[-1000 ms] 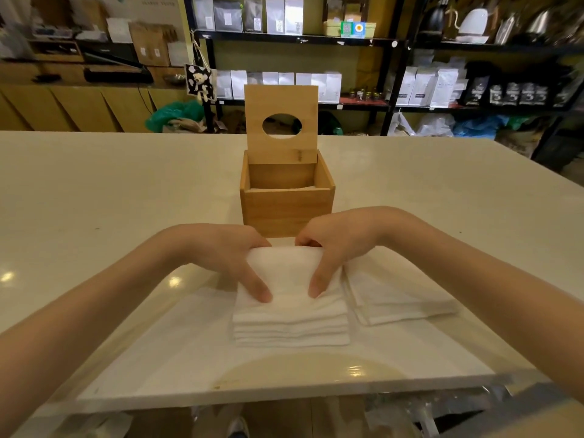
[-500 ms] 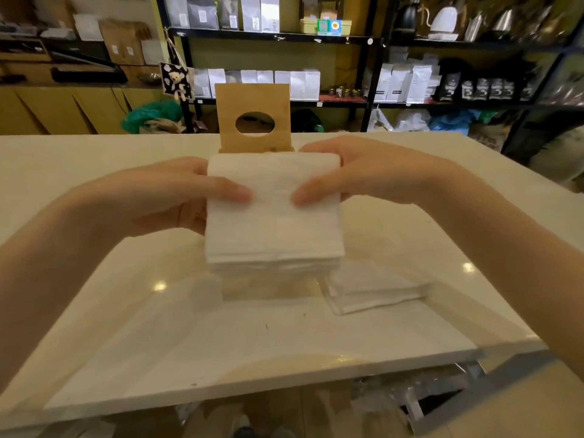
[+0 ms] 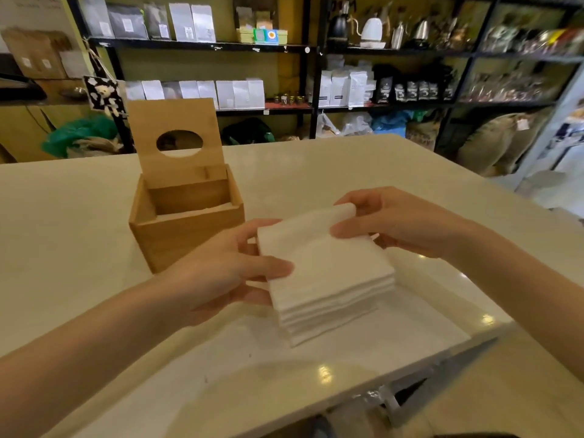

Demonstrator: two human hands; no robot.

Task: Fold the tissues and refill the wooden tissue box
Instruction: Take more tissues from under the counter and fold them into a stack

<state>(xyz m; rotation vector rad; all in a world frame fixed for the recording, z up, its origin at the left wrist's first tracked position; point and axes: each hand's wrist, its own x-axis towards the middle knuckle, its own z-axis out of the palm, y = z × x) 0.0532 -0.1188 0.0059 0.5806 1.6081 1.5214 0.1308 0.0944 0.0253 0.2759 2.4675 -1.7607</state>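
Both hands (image 3: 221,279) (image 3: 401,222) now hold tissue stack (image 3: 325,273) right of box (image 3: 186,222).

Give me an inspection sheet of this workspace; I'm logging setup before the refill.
Surface: glossy cream table.
Job's things: square stack of folded white tissues held above the table; open wooden tissue box, its oval-holed lid upright.
Clutter: nothing seen.
Hands: left hand and right hand both grip the stack.
Cables: nothing seen.
Surroundings: black metal shelves holding bags and kettles.
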